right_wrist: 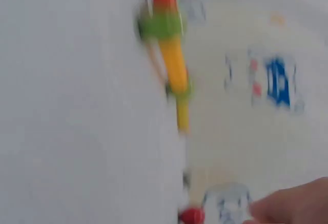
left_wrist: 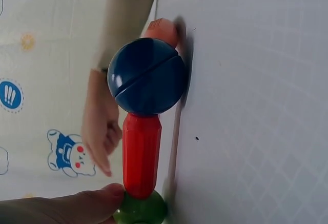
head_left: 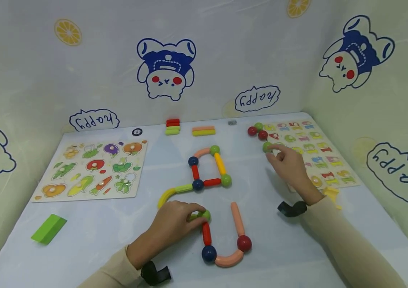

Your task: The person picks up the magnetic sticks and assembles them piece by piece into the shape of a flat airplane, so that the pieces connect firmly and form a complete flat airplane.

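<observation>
My left hand (head_left: pixel 175 220) pinches a green ball (head_left: pixel 206 215) between thumb and fingers. From that ball a red stick (left_wrist: pixel 142 155) runs to a dark blue ball (left_wrist: pixel 147 76). A curved pink piece (head_left: pixel 230 260) links the blue ball to a red ball (head_left: pixel 244 243), where a straight pink stick (head_left: pixel 237 219) points away from me. My right hand (head_left: pixel 290 166) reaches toward loose balls at the back right, its fingertips overlapping a green ball (head_left: pixel 267 147) in the head view. The right wrist view is blurred, with a red ball (right_wrist: pixel 191 215) near its fingers.
Mid-table lies a joined loop of sticks and balls, with a yellow stick (head_left: pixel 220 163) and a curved yellow piece (head_left: pixel 166 197). Picture boards lie left (head_left: pixel 117 195) and right (head_left: pixel 348 185). Spare sticks (head_left: pixel 204 133) lie at the back. A green block (head_left: pixel 49 229) sits front left.
</observation>
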{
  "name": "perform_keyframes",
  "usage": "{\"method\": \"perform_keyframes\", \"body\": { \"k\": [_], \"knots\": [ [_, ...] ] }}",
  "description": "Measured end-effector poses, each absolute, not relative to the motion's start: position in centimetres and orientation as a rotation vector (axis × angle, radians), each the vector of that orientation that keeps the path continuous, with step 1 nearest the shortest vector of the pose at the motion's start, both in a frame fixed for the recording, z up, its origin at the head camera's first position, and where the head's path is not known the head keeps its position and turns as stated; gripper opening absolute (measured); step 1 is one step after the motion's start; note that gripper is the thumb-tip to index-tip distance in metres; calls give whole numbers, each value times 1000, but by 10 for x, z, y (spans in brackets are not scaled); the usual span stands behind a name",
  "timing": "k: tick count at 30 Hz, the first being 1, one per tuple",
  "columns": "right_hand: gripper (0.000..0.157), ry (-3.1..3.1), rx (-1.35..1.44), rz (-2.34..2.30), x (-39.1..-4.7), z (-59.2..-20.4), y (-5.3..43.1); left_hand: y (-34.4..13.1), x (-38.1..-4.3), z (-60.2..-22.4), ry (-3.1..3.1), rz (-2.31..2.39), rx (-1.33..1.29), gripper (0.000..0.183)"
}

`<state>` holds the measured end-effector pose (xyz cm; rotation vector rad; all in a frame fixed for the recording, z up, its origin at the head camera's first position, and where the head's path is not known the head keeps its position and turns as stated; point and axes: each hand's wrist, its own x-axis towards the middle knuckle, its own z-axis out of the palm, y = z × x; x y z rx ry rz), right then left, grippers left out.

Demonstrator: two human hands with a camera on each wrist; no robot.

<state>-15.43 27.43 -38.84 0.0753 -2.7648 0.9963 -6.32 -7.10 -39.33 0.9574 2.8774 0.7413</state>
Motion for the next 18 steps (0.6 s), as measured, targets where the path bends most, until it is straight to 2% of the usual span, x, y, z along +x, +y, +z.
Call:
{"method": "perform_keyframes", "body": {
  "k": [7,11,18],
  "knots": [
    [54,-2933,-211,964,-191,-397,296,-70,-64,-393,2873,736,971,27],
    [55,-2921,-281,947,-199,-408,298,-70,-64,-394,2864,741,956,28],
    [52,-2863,-245,887,-205,-416,292,-72,-64,-394,2870,749,935,28]
  ]
}}
